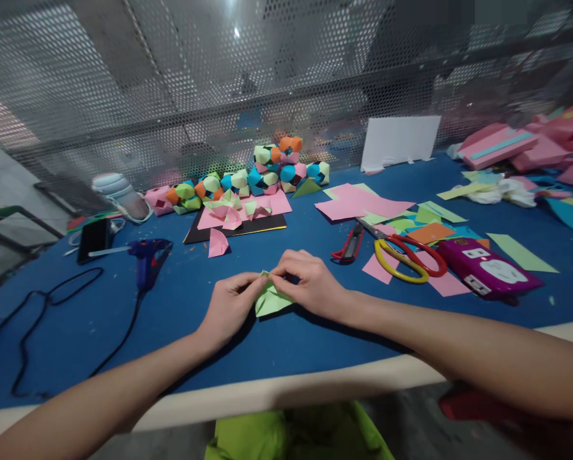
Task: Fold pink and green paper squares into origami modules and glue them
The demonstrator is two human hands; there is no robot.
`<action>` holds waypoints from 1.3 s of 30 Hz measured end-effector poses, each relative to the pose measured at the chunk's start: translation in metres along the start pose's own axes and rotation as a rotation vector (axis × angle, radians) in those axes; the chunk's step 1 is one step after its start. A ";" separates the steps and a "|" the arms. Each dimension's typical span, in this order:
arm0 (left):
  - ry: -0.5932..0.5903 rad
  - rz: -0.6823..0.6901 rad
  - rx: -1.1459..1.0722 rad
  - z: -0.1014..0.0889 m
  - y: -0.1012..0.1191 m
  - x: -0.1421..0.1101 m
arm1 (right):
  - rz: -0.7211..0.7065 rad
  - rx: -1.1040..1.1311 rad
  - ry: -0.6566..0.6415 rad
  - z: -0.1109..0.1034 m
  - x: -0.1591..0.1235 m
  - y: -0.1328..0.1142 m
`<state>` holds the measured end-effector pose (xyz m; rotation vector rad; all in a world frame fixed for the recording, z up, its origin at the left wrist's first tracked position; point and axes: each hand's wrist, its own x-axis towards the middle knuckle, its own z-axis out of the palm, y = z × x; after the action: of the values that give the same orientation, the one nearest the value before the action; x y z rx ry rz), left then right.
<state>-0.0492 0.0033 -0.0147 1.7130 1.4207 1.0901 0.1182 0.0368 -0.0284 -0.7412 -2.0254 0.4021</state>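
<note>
A small light-green piece of folded paper [273, 303] is held just above or on the blue table, near its front edge. My left hand [231, 306] pinches its upper left part between thumb and fingers. On the other side my right hand [310, 284] grips the top right, fingers curled over and hiding that part of the paper. Beyond my hands, a pink folded paper piece [218, 243] lies beside a black sheet [262, 225] that carries more folded pieces. Farther back stands a row of multicoloured paper balls [236, 183], some stacked.
Left of my hands lie a blue glue gun [147, 255] with its cord, a phone [95, 240] and a bottle [122, 197]. To the right are red-and-yellow-handled scissors [401, 255], a red cutter [351, 244], a purple power socket box [490, 268] and paper sheets [363, 203]. Perforated metal mesh [195, 83] rises behind.
</note>
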 end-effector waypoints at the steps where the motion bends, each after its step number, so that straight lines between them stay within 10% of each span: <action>1: 0.014 0.000 -0.001 0.000 0.000 0.000 | 0.025 0.010 -0.021 0.000 0.000 0.000; 8: 0.077 0.098 0.004 -0.002 -0.002 0.002 | 0.216 0.104 -0.151 -0.002 0.004 -0.001; 30: -0.024 0.136 0.061 -0.002 0.000 0.001 | -0.156 -0.142 -0.171 -0.001 -0.002 0.009; 39: 0.082 0.145 0.096 -0.005 -0.005 0.005 | -0.021 -0.112 -0.173 -0.004 0.002 0.005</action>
<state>-0.0559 0.0091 -0.0162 1.8840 1.4372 1.1992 0.1222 0.0420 -0.0275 -0.7753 -2.2314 0.3527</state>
